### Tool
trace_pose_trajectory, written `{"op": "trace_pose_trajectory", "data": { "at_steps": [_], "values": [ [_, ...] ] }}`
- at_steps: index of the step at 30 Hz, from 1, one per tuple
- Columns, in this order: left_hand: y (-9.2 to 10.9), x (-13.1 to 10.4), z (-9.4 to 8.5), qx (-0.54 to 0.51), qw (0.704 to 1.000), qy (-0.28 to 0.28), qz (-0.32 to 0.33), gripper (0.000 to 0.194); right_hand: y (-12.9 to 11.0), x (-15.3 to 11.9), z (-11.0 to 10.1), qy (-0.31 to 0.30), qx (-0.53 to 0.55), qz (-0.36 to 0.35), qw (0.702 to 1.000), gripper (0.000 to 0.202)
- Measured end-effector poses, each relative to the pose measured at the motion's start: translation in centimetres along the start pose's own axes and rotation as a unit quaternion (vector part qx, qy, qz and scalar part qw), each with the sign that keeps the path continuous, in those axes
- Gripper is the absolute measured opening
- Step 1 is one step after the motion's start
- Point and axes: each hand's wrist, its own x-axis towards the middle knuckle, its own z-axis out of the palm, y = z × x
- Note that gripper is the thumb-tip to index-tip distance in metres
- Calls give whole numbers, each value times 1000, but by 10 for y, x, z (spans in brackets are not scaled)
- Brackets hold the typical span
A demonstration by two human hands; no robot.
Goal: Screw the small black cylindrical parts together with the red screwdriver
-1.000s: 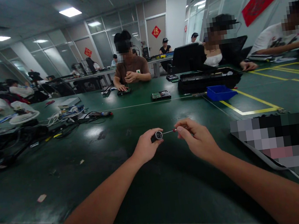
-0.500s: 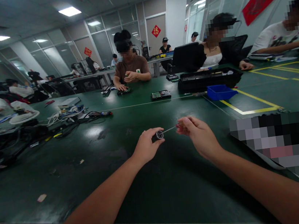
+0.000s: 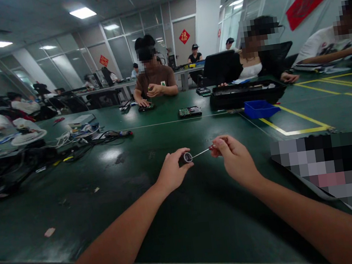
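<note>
My left hand [image 3: 173, 171] is closed around a small dark cylinder [image 3: 186, 158], gripped between thumb and fingers. Its round end, with a pale rim, faces me and to the right. My right hand [image 3: 232, 152] pinches a thin screwdriver [image 3: 201, 153] by what looks like a reddish handle, mostly hidden in the fingers. The bright shaft points left, and its tip is at the cylinder's rim; whether it touches there I cannot tell. Both hands are held above the green table [image 3: 188, 225].
Ahead lie a hard drive [image 3: 189, 111], a blue bin [image 3: 261, 108] and a long black tray [image 3: 247, 93]. Tangled cables [image 3: 99, 138] spread on the left. A blurred-out flat object [image 3: 327, 172] lies right of my arm. A co-worker [image 3: 155, 80] handles something dark opposite.
My right hand has shifted slightly right, drawing the screwdriver tip from inside the cylinder's round end toward its right rim. The left hand stays almost in place.
</note>
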Motion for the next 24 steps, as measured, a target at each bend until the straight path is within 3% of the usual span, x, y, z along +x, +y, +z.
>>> {"op": "trace_pose_trajectory", "data": {
  "at_steps": [5, 11, 24],
  "values": [
    [2, 0, -2, 3, 1000, -5, 0, 30, -6, -5, -1, -5, -62, -38, 997, 27],
    [-2, 1, -1, 4, 999, -10, 31, 31, -6, -6, -2, -6, -51, -59, 997, 26],
    [-2, 1, 0, -2, 1000, 7, -11, 47, -5, -3, -1, -21, -40, -53, 998, 29]
  ]
}}
